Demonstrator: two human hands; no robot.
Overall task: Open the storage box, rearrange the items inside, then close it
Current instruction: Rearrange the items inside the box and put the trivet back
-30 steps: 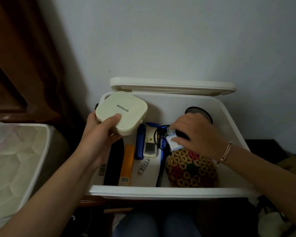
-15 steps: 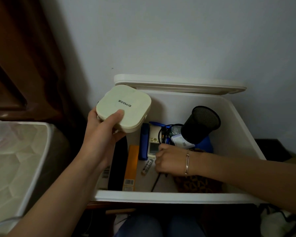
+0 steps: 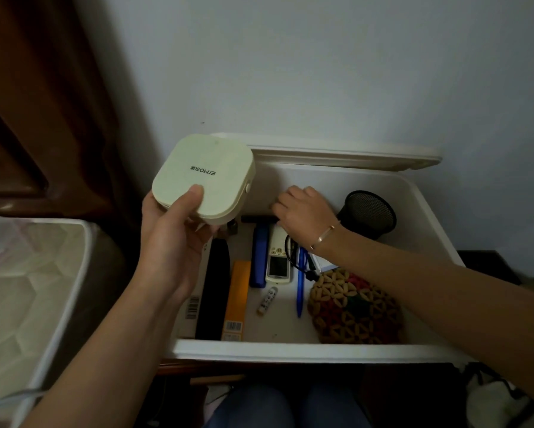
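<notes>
Case point(image 3: 204, 177) in left hand point(image 3: 173, 242), right hand point(image 3: 305, 211) inside storage box point(image 3: 290, 350)

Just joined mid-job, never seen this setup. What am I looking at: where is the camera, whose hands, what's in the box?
No machine: one camera on a person's head looks down at their hands. The storage box stands open, its lid raised behind. The left hand holds up a cream square case. The right hand reaches to the box's back; whether it grips anything is hidden. Inside lie a black mesh cup, a remote control, a blue pen and a woven pouch.
</notes>
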